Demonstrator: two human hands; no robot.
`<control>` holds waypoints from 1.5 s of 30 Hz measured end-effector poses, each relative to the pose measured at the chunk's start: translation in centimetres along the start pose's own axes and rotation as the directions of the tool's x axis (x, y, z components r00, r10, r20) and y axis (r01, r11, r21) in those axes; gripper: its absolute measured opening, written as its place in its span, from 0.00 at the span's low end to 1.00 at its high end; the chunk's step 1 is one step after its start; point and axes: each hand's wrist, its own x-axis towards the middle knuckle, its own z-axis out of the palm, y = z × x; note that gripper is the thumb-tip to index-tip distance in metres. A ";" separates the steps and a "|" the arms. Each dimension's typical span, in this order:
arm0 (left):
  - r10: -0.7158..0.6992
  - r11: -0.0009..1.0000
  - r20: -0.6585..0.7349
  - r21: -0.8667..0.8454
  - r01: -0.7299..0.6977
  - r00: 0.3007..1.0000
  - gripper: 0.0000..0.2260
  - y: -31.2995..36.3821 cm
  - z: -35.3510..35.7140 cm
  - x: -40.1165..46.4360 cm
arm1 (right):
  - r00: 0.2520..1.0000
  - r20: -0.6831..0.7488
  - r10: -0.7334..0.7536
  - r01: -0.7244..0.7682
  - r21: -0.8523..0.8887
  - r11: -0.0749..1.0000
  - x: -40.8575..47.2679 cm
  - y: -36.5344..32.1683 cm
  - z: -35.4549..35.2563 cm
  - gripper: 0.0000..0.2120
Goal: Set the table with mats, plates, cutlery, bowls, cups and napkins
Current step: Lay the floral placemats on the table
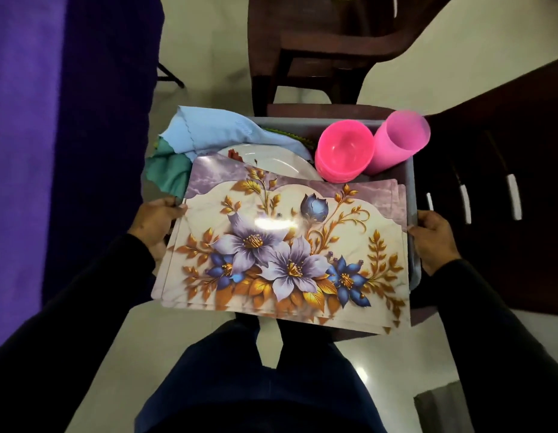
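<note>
So the person's standing there carrying a grey tub (pixel 412 195) with both hands. Biggest thing in it is the stack of floral mats (pixel 280 248), lying flat across the top and sticking out past the near rim, filling the whole span between the two sets of fingers. The left hand (pixel 154 225) has its fingers curled round the tub's left edge, tips right against the mat's side. The right hand (pixel 434 239) grips the right rim, thumb hooked over the top, just beside the mat's other end. Beyond the fingers, further from the person: light blue and teal napkins (pixel 208 132) bunched over the far-left corner, a white plate (pixel 271 160) peeking out from under the mats, then stacked pink bowls (pixel 344 151) and a pink cup (pixel 399 142) tilted in the far-right corner. Can't spot any cutlery from this angle.
</note>
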 end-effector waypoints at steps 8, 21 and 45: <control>-0.136 0.991 -0.062 0.000 0.136 0.989 0.13 -3.2 3.8 4.7 | 0.997 0.012 0.070 -0.069 -0.072 0.995 6.2 1.8 2.3 0.13; -0.262 0.965 -0.043 -0.024 0.261 0.964 0.15 -8.3 8.4 9.8 | 0.988 -0.040 0.151 -0.156 -0.209 0.965 10.9 6.8 4.0 0.17; -0.273 0.961 -0.131 0.013 0.277 0.953 0.12 -15.2 9.0 14.4 | 0.964 -0.075 0.255 -0.263 -0.396 0.880 13.3 10.5 6.4 0.18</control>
